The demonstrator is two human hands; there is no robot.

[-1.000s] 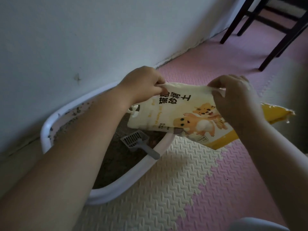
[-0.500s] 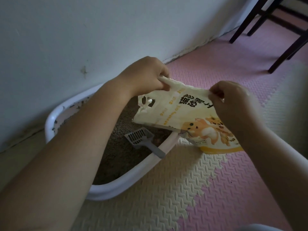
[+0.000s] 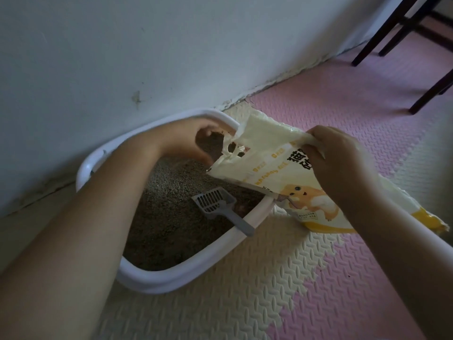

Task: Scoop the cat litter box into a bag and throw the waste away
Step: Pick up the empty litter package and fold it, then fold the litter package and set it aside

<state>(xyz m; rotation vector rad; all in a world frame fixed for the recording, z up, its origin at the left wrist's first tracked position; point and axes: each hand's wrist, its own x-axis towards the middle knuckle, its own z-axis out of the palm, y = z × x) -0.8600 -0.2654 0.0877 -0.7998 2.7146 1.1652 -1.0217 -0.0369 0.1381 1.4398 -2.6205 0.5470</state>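
Observation:
A white litter box full of grey-brown litter lies on the floor against the wall. A grey slotted scoop rests in the litter, its handle on the box's front rim. A cream and yellow litter bag with a hamster picture hangs over the box's right end. My right hand grips the bag's top edge. My left hand is blurred over the far end of the box, fingers curled and apart, just left of the bag's torn handle hole, holding nothing.
The floor is pink and cream foam mat. A white wall runs behind the box. Dark chair legs stand at the top right.
My left hand has let go of the bag's corner and dropped toward the litter. The right hand still holds the bag, which now sags lower and flatter.

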